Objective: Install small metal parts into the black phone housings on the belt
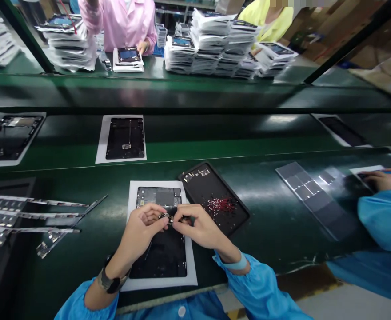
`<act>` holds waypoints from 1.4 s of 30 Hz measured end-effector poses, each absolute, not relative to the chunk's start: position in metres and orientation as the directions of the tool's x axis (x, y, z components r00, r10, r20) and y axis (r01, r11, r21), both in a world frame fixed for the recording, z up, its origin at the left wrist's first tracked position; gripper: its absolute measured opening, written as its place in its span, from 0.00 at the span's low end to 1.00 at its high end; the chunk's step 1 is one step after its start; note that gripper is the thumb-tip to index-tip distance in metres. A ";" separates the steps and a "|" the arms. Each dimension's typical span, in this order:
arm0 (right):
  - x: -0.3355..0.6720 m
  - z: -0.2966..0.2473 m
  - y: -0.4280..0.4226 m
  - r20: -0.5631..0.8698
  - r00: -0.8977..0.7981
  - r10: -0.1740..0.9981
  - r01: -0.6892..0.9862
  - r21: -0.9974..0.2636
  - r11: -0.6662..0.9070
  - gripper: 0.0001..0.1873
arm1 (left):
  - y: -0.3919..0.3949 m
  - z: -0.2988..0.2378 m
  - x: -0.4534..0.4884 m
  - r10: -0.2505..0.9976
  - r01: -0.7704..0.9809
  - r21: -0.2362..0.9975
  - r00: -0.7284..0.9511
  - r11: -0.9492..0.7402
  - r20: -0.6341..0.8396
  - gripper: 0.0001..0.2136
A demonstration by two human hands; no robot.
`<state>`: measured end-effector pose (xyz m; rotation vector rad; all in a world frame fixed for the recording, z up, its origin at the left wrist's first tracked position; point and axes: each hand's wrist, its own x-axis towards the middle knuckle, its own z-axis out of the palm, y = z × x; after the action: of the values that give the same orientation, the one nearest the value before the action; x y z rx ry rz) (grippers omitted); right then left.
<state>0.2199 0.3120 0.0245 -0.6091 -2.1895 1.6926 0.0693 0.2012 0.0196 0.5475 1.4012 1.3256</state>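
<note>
Small metal part (pixel 166 217): pinched between the fingers of the left hand (pixel 141 231) and right hand (pixel 200 227), both closed on it, held just above the open tablet frame (pixel 160 238) on its white sheet (pixel 192 271) at the near bench (pixel 275 222) edge. Risk: a slipped pinch likely drops the part into the frame. Black tray (pixel 215 200), just right, holds loose red pieces (pixel 220 205); a knock could scatter them. Adhesive strips (pixel 32 218), left. Further frame (pixel 125 138) beyond. Co-worker's sleeve (pixel 382 222), far right.
</note>
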 end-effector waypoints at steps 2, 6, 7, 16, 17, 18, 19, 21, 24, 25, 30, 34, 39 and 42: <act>0.220 0.024 0.312 -0.013 -0.862 0.506 0.141 -0.966 0.215 0.08 | 0.201 0.019 0.069 0.868 -0.335 0.903 -0.321 0.269 -0.378 0.10; 0.220 0.024 0.313 -0.024 -0.862 0.507 0.147 -0.968 0.203 0.08 | 0.201 0.019 0.070 0.871 -0.334 0.904 -0.318 0.266 -0.374 0.09; 0.220 0.024 0.313 -0.030 -0.861 0.508 0.150 -0.969 0.197 0.08 | 0.200 0.019 0.070 0.873 -0.329 0.906 -0.316 0.266 -0.371 0.09; 0.220 0.024 0.312 -0.042 -0.858 0.512 0.163 -0.967 0.193 0.07 | 0.200 0.016 0.071 0.875 -0.305 0.914 -0.321 0.267 -0.362 0.08; 0.220 0.024 0.312 -0.046 -0.858 0.512 0.168 -0.967 0.194 0.07 | 0.200 0.016 0.071 0.875 -0.301 0.916 -0.322 0.267 -0.361 0.08; 0.220 0.024 0.312 -0.050 -0.857 0.513 0.173 -0.965 0.195 0.08 | 0.200 0.016 0.071 0.875 -0.295 0.917 -0.325 0.267 -0.359 0.08; 0.221 0.024 0.312 -0.055 -0.857 0.513 0.179 -0.964 0.195 0.08 | 0.199 0.016 0.071 0.874 -0.287 0.920 -0.329 0.268 -0.357 0.08; 0.221 0.025 0.311 -0.070 -0.855 0.513 0.195 -0.962 0.194 0.08 | 0.199 0.016 0.072 0.872 -0.267 0.925 -0.340 0.269 -0.351 0.08; 0.221 0.025 0.311 -0.086 -0.853 0.514 0.224 -0.951 0.212 0.08 | 0.199 0.016 0.073 0.867 -0.236 0.934 -0.362 0.270 -0.342 0.07; 0.221 0.025 0.311 -0.089 -0.853 0.513 0.233 -0.947 0.222 0.08 | 0.199 0.016 0.074 0.864 -0.226 0.935 -0.371 0.272 -0.341 0.07; 0.222 0.022 0.311 -0.099 -0.851 0.515 0.258 -0.934 0.248 0.08 | 0.199 0.017 0.076 0.843 -0.199 0.933 -0.404 0.300 -0.356 0.07; 0.222 0.019 0.312 -0.114 -0.851 0.513 0.265 -0.936 0.232 0.08 | 0.200 0.017 0.076 0.827 -0.225 0.920 -0.407 0.320 -0.388 0.08; 0.222 0.019 0.314 -0.167 -0.850 0.499 0.279 -0.947 0.158 0.08 | 0.201 0.014 0.074 0.829 -0.249 0.912 -0.388 0.326 -0.402 0.08; 0.222 0.020 0.316 -0.207 -0.851 0.482 0.289 -0.952 0.101 0.08 | 0.200 0.013 0.074 0.832 -0.232 0.916 -0.388 0.328 -0.396 0.07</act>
<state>0.2224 0.3163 0.0195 -0.7819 -2.2090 1.8490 0.0743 0.1999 0.0127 0.5645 1.5521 1.2826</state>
